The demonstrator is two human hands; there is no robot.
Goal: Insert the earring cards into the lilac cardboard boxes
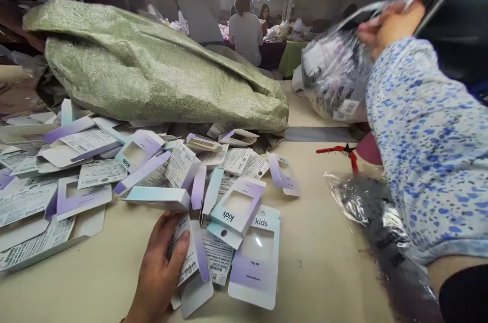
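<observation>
My left hand (162,262) closes round a flattened small cardboard box (190,257), its thumb on the printed back panel. Close by lie a white and lilac "kids" ring-set box (253,267) with a window and another windowed box (238,206) leaning over it. At the upper right, my right hand (396,25), in a blue-spotted sleeve, pinches the top of a clear plastic bag (339,74). Pale contents and a barcode label show through the bag. The hand and bag are slightly blurred.
Loose boxes (91,170) heap across the left of the table (312,262). Behind them lies a green woven sack (160,74). Red-handled cutters (337,150) and another clear plastic bag (381,221) lie at right. People sit in the background.
</observation>
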